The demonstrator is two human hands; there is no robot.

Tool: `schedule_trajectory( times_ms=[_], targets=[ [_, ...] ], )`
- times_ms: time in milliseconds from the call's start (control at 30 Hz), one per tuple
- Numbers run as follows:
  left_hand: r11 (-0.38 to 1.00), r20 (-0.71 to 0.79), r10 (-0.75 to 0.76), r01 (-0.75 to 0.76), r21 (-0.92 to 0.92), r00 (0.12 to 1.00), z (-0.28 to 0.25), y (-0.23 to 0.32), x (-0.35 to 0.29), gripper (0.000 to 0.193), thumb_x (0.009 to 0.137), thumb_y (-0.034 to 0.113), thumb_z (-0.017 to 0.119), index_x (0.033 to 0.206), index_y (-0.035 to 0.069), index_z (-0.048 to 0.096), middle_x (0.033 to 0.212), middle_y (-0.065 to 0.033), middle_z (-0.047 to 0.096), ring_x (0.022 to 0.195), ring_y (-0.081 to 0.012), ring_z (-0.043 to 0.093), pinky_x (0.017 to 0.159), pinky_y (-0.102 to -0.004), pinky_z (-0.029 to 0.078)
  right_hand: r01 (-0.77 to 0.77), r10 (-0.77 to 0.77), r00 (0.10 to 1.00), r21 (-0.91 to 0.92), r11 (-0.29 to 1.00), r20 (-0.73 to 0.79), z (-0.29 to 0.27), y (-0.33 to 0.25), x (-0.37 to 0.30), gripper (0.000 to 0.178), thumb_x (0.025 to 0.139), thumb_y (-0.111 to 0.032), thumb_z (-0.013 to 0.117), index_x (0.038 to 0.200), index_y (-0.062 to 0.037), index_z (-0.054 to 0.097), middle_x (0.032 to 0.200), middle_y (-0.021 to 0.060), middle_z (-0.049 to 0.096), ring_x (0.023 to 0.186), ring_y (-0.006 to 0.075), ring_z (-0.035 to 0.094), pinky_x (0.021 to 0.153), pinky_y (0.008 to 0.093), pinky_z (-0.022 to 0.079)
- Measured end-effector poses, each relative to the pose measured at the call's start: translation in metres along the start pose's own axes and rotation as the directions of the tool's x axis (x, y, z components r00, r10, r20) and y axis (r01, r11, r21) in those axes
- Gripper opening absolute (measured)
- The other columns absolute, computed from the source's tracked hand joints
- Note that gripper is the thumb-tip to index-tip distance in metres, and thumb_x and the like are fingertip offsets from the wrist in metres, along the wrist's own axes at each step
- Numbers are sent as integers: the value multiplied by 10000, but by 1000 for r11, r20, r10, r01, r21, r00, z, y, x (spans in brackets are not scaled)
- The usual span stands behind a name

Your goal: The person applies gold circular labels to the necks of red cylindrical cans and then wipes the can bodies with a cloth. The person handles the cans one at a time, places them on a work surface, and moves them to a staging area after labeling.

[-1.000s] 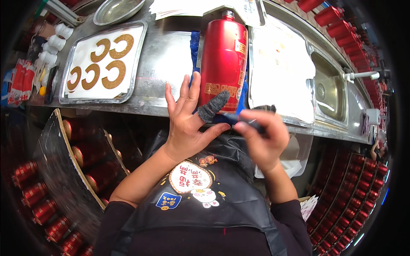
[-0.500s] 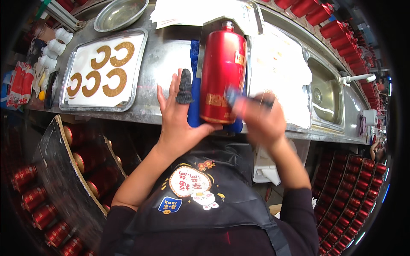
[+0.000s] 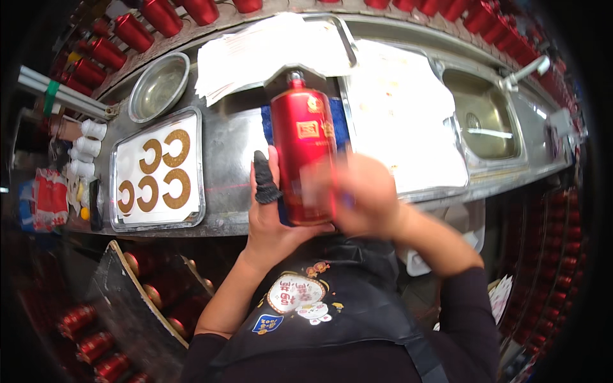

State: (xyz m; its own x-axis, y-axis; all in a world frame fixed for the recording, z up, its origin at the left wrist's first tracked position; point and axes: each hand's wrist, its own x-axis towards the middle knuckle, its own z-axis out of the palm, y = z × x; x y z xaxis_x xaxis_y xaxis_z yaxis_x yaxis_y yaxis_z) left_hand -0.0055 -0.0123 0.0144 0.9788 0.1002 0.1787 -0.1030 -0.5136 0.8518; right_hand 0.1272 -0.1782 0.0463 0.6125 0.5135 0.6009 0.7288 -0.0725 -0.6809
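Note:
A glossy red bottle (image 3: 300, 153) with gold print lies on a blue cloth (image 3: 340, 127), its neck pointing away from me. My left hand (image 3: 271, 226) steadies its near end, thumb across the base and fingers up the left side. One of those fingers wears a black ribbed finger cover (image 3: 265, 180). Over the bottle's lower right side is my right hand (image 3: 367, 198), smeared by motion and curled closed. A pale blur shows at its fingers; what it holds cannot be made out.
To the left, a metal tray (image 3: 200, 159) holds several gold C-shaped pieces on white paper, with a metal bowl (image 3: 159, 89) behind it. White sheets (image 3: 255, 51) lie at the back. On the right are a paper-covered tray (image 3: 402, 121) and a sink (image 3: 479, 124). Red bottles (image 3: 134, 32) line the back.
The view has shifted, showing more of the back row. My right hand has moved further over the bottle's lower part. The dark tool seen in it before is now lost in blur.

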Motion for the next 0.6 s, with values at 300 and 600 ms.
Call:
schedule_trajectory(
  times_ms=[300,600],
  targets=[
    [1000,56,-8,7,20,998,-10,-12,-1,1328,614,402,969,1591,-57,195,1577,-259,387,1438,-378,433,1211,-531,204,200,-201,980,-89,976,-3,-6,-22,4,167,796,-52,765,956,-79,724,871,102,695,724,248,659,679,366,534],
    [995,70,45,-51,87,997,-12,-25,0,1234,684,427,912,1603,-6,210,1606,-197,396,1479,-335,406,1211,-649,-41,420,-422,907,-123,899,16,8,-16,-38,321,690,-29,776,995,-77,691,727,32,540,623,227,552,561,364,455]
  ],
)
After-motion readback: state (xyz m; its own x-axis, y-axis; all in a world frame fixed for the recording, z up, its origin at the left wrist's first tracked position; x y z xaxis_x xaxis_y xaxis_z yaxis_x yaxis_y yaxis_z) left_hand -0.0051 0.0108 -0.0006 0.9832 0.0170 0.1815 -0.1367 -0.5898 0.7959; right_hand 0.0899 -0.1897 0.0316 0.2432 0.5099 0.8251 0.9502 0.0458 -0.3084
